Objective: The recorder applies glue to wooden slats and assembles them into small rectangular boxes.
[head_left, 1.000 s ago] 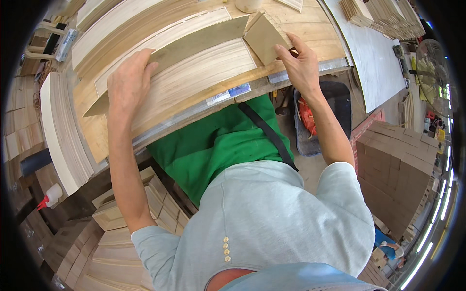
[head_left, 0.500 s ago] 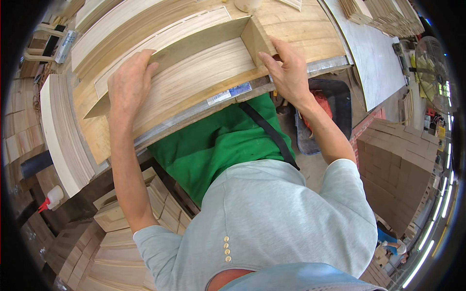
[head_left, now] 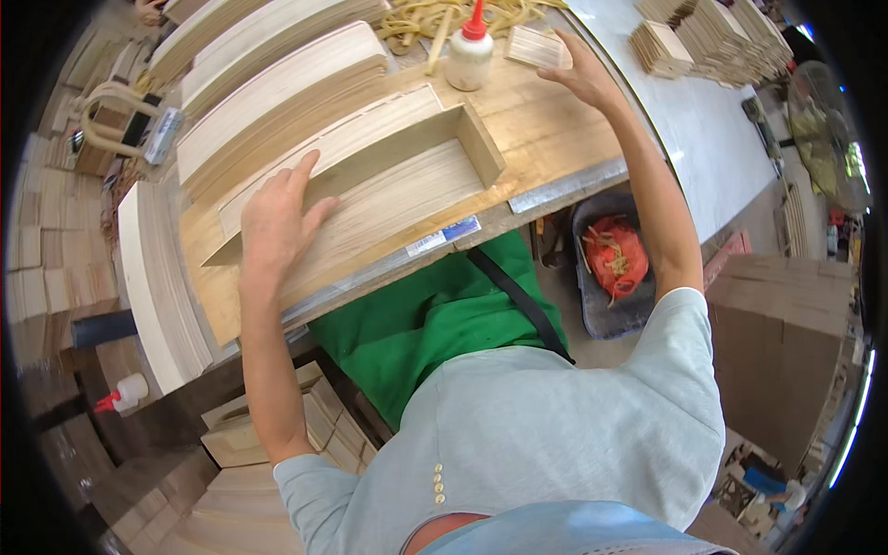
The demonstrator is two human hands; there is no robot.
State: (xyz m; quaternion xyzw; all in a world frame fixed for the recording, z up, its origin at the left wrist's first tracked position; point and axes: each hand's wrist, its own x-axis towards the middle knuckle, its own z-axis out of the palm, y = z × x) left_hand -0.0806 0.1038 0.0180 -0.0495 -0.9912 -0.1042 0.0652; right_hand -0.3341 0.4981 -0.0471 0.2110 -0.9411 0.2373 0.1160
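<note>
A long, shallow wooden tray [head_left: 370, 199] with a back wall and a right end wall lies on the workbench [head_left: 546, 139]. My left hand [head_left: 273, 222] rests flat on its left part, fingers spread against the back wall. My right hand [head_left: 583, 74] reaches far across the bench and touches a small square wooden piece [head_left: 539, 46] beside a white glue bottle with a red tip [head_left: 470, 51]. The fingers of that hand lie on the piece's near edge; a firm grip cannot be made out.
Stacks of long wooden slats [head_left: 277, 83] lie behind the tray, curved boards [head_left: 157, 277] at the left. Yellow rubber bands [head_left: 435, 18] sit by the bottle. Piles of small wooden squares [head_left: 703, 37] cover the white table at right. A dark bin with a red bag [head_left: 615, 264] stands below.
My right hand left the tray's right end wall and reached forward to the small wooden piece near the glue bottle. The left hand stayed on the tray.
</note>
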